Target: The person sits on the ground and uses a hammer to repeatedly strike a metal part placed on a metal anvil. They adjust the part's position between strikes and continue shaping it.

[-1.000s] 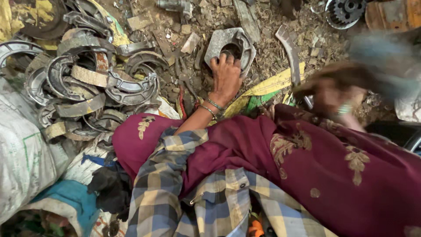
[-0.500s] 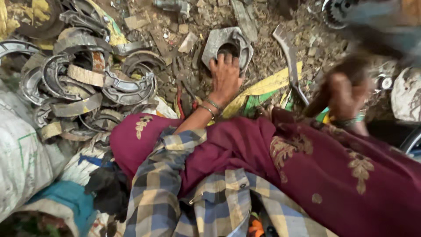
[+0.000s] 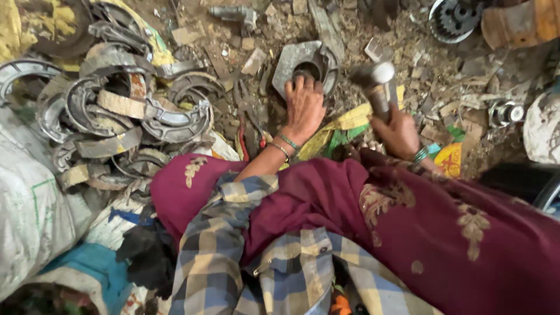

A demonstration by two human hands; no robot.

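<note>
Left hand (image 3: 303, 108) was laid flat, fingers spread, on a grey cast-metal housing (image 3: 291, 61) with a round dark bore, set on the dirt floor (image 3: 420, 64) among rubble. Right hand (image 3: 399, 131) was closed round the handle of one hammer (image 3: 376, 81), its dull steel head raised just right of the housing. Curved brake shoes (image 3: 116, 108), rusty grey with tan worn linings, were piled at left, too overlapped to be counted. One toothed gear (image 3: 452, 17) was seen top right. Two bangles were worn on the left wrist. Maroon embroidered cloth (image 3: 443, 233) was draped over the lap
</note>
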